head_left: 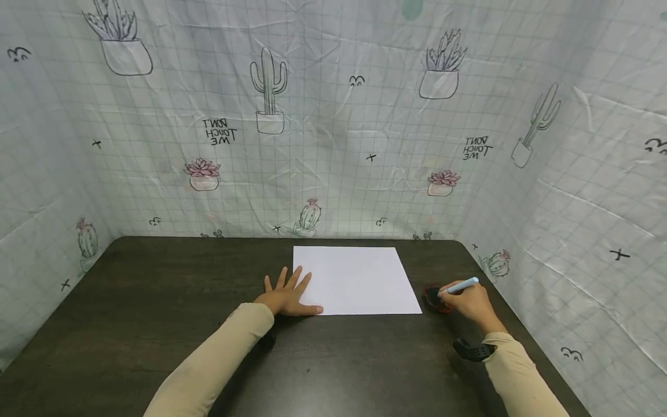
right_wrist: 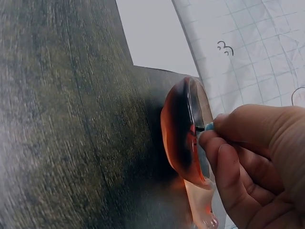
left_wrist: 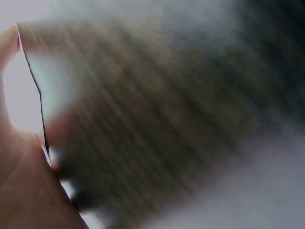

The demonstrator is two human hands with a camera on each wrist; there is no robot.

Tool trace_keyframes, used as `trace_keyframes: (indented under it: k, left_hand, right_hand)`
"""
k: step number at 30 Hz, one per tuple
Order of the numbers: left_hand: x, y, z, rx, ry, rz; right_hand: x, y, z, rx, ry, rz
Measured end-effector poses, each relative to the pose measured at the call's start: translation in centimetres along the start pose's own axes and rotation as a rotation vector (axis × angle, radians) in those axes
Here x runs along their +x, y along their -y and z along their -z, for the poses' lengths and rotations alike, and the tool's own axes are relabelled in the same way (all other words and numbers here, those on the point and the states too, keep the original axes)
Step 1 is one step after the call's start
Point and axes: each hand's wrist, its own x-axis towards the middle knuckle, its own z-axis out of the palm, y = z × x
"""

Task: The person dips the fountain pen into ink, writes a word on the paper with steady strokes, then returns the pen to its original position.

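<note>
A sheet of white paper (head_left: 359, 281) lies on the dark table. My left hand (head_left: 289, 298) rests with fingers spread over the paper's left edge, thumb along its near corner; the left wrist view shows only part of that hand (left_wrist: 21, 186), and the rest is blurred. To the right of the sheet sits a small see-through red-orange dish (right_wrist: 171, 129) with a dark inside. My right hand (head_left: 471, 304) pinches a light-blue pen (head_left: 462, 285) between thumb and fingers. In the right wrist view the pen's dark tip (right_wrist: 200, 129) is right at the dish's face.
The dark wooden table (head_left: 156, 301) stands against a pale gridded cloth (head_left: 333, 139) printed with cacti and potted plants, which also hangs along both sides. A black band (head_left: 473, 350) is on my right wrist, just below the hand.
</note>
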Motion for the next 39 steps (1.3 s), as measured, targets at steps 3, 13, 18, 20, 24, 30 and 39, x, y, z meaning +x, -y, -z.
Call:
trace_keyframes:
  k: [3, 13, 18, 20, 24, 30, 39]
  left_hand:
    - [-0.1, -0.1, 0.1, 0.016, 0.004, 0.002]
    - [-0.7, -0.6, 0.5, 0.028, -0.005, 0.002]
    - [-1.8, -1.3, 1.5, 0.012, -0.004, -0.011]
    - [-1.8, -1.2, 1.5, 0.009, -0.005, -0.014]
    - [-1.2, -0.7, 1.0, 0.002, -0.003, -0.009]
    - [-0.8, -0.6, 0.7, 0.025, 0.011, 0.014]
    - [-1.6, -1.1, 1.1, 0.018, 0.014, 0.006]
  right_hand:
    - [-0.1, -0.1, 0.1, 0.01, -0.007, -0.012]
    - [-0.4, -0.4, 0.4, -0.036, -0.024, 0.027]
    - [-0.7, -0.3, 0.4, -0.054, -0.017, 0.032]
    - [-0.8, -0.1, 0.3, -0.059, -0.012, 0.023]
    - [-0.9, 0.4, 0.1, -0.052, -0.011, 0.028]
    - [-0.8, 0.9, -0.2, -0.04, -0.026, 0.034]
    - [-0.5, 0.8, -0.2, -0.047, -0.054, 0.02]
